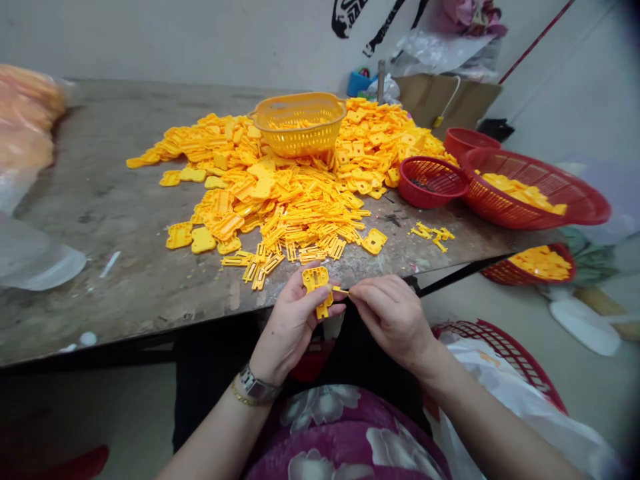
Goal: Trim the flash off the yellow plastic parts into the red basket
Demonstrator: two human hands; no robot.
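Joining, seemingly, a stick to a yellow shell.
Left hand pinches the shell; at its three o'clock, right hand grips the stick; pile at twelve. Next likely needs careful alignment.

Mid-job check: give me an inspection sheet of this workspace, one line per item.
Surface: tabletop stained and worn.
Job's things: loose heap of yellow parts, nearest ones close to the table's front edge.
Clutter: yellow basket amid the heap; small red basket and large red basket at right; white strip at left.
Left grip: holds a recessed yellow part.
Right grip: pinches a thin yellow piece.
Cables: white cord against a cardboard box; purpose unclear.
Surroundings: pale wall behind; white bag beside the person's right arm.
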